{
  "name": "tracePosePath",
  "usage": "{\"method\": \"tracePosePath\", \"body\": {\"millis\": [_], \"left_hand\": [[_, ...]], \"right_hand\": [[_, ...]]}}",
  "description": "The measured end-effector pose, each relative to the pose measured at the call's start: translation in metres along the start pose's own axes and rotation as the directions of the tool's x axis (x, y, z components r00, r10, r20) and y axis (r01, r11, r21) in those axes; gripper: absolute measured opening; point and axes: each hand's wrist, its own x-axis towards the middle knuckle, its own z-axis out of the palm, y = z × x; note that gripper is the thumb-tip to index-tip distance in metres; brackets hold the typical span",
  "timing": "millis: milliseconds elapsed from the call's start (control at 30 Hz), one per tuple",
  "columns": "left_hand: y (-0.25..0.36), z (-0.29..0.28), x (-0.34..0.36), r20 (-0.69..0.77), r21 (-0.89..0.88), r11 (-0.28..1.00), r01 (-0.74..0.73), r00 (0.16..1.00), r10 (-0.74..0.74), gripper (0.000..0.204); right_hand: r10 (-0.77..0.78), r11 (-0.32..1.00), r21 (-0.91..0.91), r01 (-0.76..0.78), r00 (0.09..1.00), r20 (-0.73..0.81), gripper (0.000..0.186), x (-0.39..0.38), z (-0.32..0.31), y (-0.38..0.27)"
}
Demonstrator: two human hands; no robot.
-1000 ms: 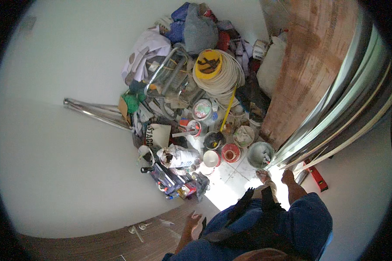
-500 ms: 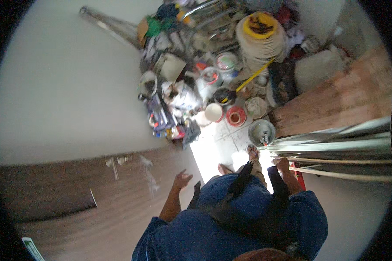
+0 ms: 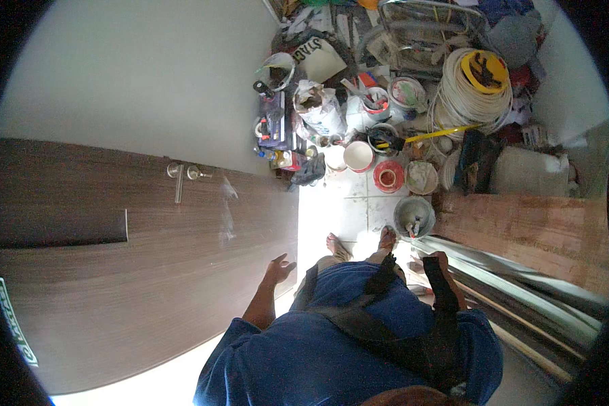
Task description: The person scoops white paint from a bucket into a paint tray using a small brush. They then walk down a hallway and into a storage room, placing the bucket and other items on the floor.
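My left hand hangs at my side with its fingers loosely apart and nothing in them. It is nearest to the dark brown wooden door on the left, apart from its surface. My right hand is at my other side, partly covered by a black strap, so its grip is hidden. Just ahead of that hand, a grey bucket with a trowel-like tool in it stands on the tiled floor. Long pale boards or poles lie alongside on the right.
Ahead are a red-rimmed bucket, a white pail, an open sack, a dark tool case and a coiled white hose. A reddish-brown wooden panel stands right. White tiles show before my feet.
My view has turned, and the door fills more of the left. My feet are now nearly side by side, where one was further forward. Both hands stay by my sides.
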Motion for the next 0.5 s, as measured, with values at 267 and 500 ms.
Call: {"method": "tracePosePath", "body": {"millis": [267, 500], "left_hand": [[-0.017, 0.024, -0.018, 0.015, -0.191, 0.975, 0.118, 0.993, -0.117, 0.088], [-0.038, 0.033, -0.011, 0.02, -0.225, 0.967, 0.118, 0.993, -0.117, 0.088]], "right_hand": [[-0.281, 0.76, 0.582, 0.289, 0.954, -0.106, 0.05, 0.035, -0.042, -0.018], [-0.07, 0.904, 0.424, 0.06, 0.997, 0.009, 0.038, 0.042, -0.035, -0.007]]}}
